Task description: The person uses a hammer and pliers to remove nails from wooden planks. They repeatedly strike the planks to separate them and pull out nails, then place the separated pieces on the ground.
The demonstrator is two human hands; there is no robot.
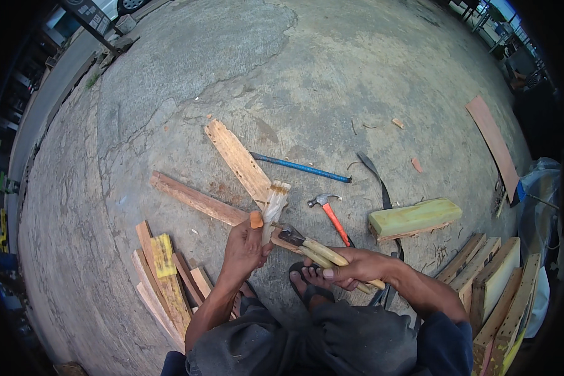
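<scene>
My right hand (352,267) is closed round the pale yellow handles of a pair of pincers (319,252). Their dark jaws meet the lower part of a short pale wooden piece with whitish, plastic-like film on it (274,203). My left hand (243,245) grips that piece from the left, its thumb, with an orange covering at the tip, pointing up. Beyond it a light plank with nail holes (237,156) lies on the ground. A reddish plank (197,199) runs in from the left beneath my hands. A claw hammer with an orange-red handle (333,219) lies just ahead of the pincers.
A blue pry bar (304,167) lies by the light plank. To the right are a black strap (376,175) and a yellow-green block (415,216). Wood pieces are stacked at left (169,282) and right (492,288). A thin board (492,138) lies farther right.
</scene>
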